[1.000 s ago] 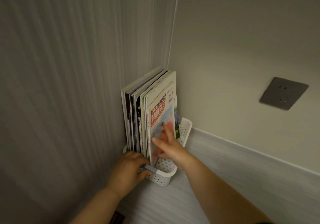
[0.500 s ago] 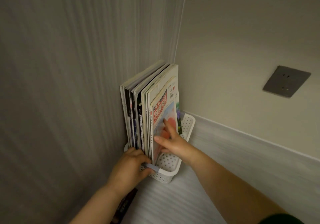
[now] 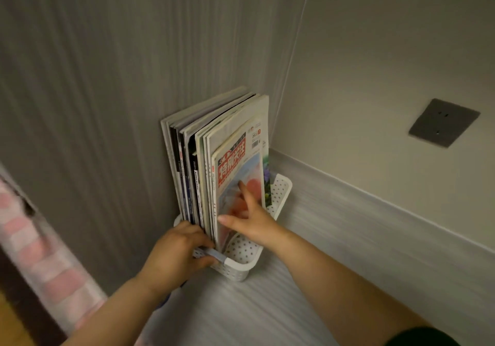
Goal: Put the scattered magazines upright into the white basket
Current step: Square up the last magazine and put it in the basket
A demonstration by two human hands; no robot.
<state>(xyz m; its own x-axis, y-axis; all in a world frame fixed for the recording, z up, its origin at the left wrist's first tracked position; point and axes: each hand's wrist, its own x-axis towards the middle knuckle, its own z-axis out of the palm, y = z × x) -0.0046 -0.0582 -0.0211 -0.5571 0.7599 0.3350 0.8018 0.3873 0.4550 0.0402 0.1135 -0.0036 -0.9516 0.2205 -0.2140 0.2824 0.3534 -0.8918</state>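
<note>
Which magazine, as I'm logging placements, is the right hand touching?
The rightmost magazine, with the red title banner: the right hand presses its cover; the others show only edges.

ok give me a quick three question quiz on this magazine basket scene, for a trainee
1. True or false: the magazines stand upright in the white basket.
2. What does the left hand grip? A the basket's near rim; B a loose magazine; C nothing.
3. Fill in: the right hand presses straight fingers on the outermost magazine, whose title band is ____.
Key: 1 true; 2 A; 3 red.
</note>
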